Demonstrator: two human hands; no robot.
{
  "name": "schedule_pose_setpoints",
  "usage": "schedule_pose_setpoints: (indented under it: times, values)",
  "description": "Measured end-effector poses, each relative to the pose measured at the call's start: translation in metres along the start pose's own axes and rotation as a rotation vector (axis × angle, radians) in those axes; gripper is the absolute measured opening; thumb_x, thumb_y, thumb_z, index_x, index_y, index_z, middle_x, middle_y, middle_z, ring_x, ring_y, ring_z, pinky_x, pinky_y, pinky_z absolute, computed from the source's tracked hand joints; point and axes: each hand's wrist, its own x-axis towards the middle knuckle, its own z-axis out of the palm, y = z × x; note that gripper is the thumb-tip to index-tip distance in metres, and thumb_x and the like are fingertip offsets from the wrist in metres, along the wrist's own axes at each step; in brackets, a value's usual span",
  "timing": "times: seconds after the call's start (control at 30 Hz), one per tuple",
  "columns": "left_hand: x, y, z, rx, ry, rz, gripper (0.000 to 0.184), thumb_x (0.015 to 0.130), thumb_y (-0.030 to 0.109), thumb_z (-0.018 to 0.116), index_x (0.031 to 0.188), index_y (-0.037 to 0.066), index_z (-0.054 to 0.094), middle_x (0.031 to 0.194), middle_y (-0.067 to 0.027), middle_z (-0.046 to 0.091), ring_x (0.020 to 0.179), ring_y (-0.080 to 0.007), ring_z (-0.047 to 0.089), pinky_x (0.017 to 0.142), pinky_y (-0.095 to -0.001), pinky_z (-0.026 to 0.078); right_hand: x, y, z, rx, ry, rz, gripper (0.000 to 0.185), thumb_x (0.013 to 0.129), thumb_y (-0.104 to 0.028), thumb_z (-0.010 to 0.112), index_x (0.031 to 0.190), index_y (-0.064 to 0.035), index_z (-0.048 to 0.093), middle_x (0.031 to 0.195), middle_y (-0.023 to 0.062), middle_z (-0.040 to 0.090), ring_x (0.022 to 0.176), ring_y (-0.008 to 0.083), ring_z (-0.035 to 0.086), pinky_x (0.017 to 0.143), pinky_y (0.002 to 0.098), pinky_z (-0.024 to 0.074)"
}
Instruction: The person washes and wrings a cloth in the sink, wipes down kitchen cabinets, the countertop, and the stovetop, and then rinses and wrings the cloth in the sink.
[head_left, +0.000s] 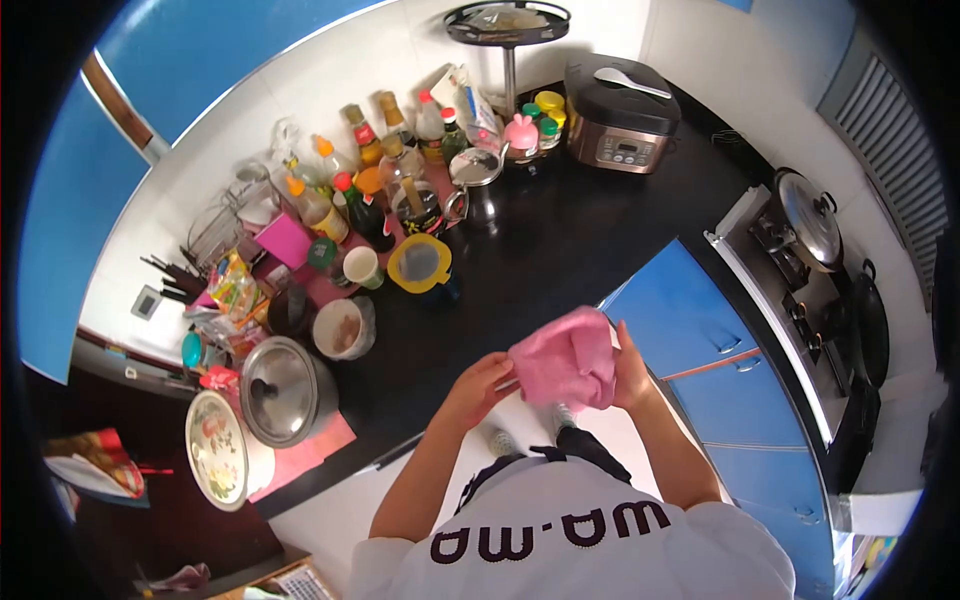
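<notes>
A pink cloth [568, 357], bunched and partly folded, is held up between my two hands in front of my body, near the counter's edge. My left hand [480, 388] grips its left side with thumb and fingers closed. At the cloth's right edge, my right hand [628, 368] is closed on it, and some of its fingers are hidden behind the fabric. The black countertop [560, 250] lies just beyond the cloth.
Bottles, a yellow-lidded container [420, 262], a steel pot [482, 190] and a lidded pan [288, 390] crowd the counter's left. A rice cooker [622, 115] stands at the back. To the right are blue cabinets [690, 310] and a stove with a lidded wok [808, 220].
</notes>
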Motion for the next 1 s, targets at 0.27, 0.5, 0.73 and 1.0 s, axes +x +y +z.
schedule_pose_setpoints:
  times: [0.27, 0.5, 0.73, 1.0]
  values:
    - [-0.023, 0.014, -0.004, 0.372, 0.318, 0.351, 0.012, 0.086, 0.013, 0.055, 0.094, 0.003, 0.056, 0.081, -0.0004, 0.059, 0.072, -0.0070, 0.053, 0.067, -0.0207, 0.042, 0.005, -0.009, -0.007, -0.858, 0.154, -0.043, 0.085, 0.079, -0.009, 0.060, 0.140, -0.0098, 0.001, 0.111, 0.0144, 0.052, 0.099, 0.0220, 0.053, 0.085, 0.0310, 0.0421]
    - [-0.103, 0.031, -0.010, 0.677, 0.627, 0.516, 0.016, 0.083, 0.010, 0.059, 0.095, 0.000, 0.056, 0.081, -0.0033, 0.061, 0.077, -0.0087, 0.058, 0.067, -0.0215, 0.045, 0.045, 0.022, 0.048, -1.700, -0.098, -0.362, 0.015, 0.072, -0.008, 0.066, 0.087, -0.0072, 0.066, 0.081, 0.0064, 0.051, 0.078, 0.0193, 0.055, 0.066, 0.0267, 0.0454]
    - [-0.135, 0.069, -0.071, 0.930, 1.120, 0.847, 0.032, 0.082, 0.008, 0.058, 0.112, 0.001, 0.050, 0.104, -0.0097, 0.058, 0.096, -0.0186, 0.055, 0.085, -0.0303, 0.042, 0.127, 0.097, 0.071, -1.573, -0.130, 0.027, 0.026, 0.073, -0.017, 0.066, 0.093, -0.0032, 0.058, 0.099, 0.0112, 0.054, 0.082, 0.0200, 0.054, 0.066, 0.0302, 0.0451]
    - [-0.133, 0.014, -0.099, 0.676, 1.001, 0.707, 0.028, 0.084, 0.005, 0.054, 0.111, 0.001, 0.050, 0.110, -0.0102, 0.055, 0.100, -0.0167, 0.053, 0.085, -0.0281, 0.043, 0.208, 0.194, 0.054, -1.989, -0.766, -0.942, 0.050, 0.074, -0.027, 0.058, 0.121, -0.0118, 0.048, 0.121, 0.0095, 0.049, 0.116, 0.0290, 0.042, 0.100, 0.0446, 0.0268]
